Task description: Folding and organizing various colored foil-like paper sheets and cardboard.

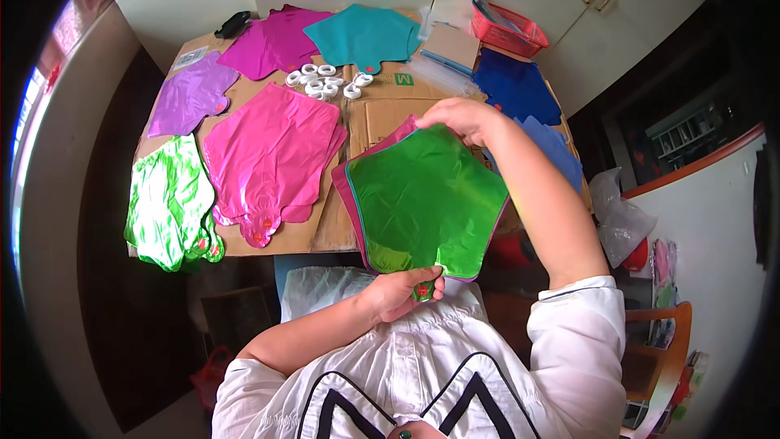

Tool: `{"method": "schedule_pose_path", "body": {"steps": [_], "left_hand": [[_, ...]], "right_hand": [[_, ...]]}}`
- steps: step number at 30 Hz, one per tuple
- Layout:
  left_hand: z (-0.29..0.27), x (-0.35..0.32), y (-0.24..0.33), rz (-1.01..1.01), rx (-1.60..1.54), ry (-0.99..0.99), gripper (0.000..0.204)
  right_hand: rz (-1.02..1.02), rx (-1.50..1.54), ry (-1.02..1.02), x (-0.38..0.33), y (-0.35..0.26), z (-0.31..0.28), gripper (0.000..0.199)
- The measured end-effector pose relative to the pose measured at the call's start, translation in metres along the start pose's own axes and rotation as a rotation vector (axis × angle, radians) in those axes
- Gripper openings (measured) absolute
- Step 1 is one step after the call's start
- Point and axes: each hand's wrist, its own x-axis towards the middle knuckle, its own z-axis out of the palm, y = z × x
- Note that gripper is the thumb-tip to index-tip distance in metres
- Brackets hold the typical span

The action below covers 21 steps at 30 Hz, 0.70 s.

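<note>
Over the near edge of the cardboard (374,116), two hands, set apart, pinch a green-topped foil stack (431,203): left hand (404,293) at its tab, right hand (465,119) at its far edge, apparently keeping layers even. Pink foil (272,154) lies on the cardboard's left, seemingly sorted by colour.

The foil sheet (426,195) in the middle is deep green, with a red mark on its tab, and a pink sheet (347,207) shows at its left border. The other foils are shiny light green (168,199), bright pink (272,150), lilac (187,97), magenta (272,45), teal (361,36), dark blue (516,85) and paler blue (554,150). The rolls (315,81) are white, the basket (520,35) is red, the cardboard (382,118) brown. The shirt (398,349) is white with black zigzag bands.
</note>
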Motion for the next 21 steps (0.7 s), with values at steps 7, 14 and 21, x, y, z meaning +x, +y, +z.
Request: {"method": "schedule_pose_path", "body": {"steps": [7, 14, 21], "left_hand": [[-0.008, -0.001, 0.005, -0.029, -0.111, -0.158, 0.015], [0.017, -0.010, 0.018, -0.003, -0.015, -0.009, 0.011], [-0.007, 0.001, 0.008, 0.042, 0.002, -0.092, 0.010]], "right_hand": [[-0.038, 0.067, 0.005, 0.001, 0.018, 0.001, 0.015], [-0.064, -0.283, 0.082, 0.016, 0.006, 0.018, 0.018], [-0.161, -0.189, 0.117, 0.015, 0.012, 0.014, 0.025]]}}
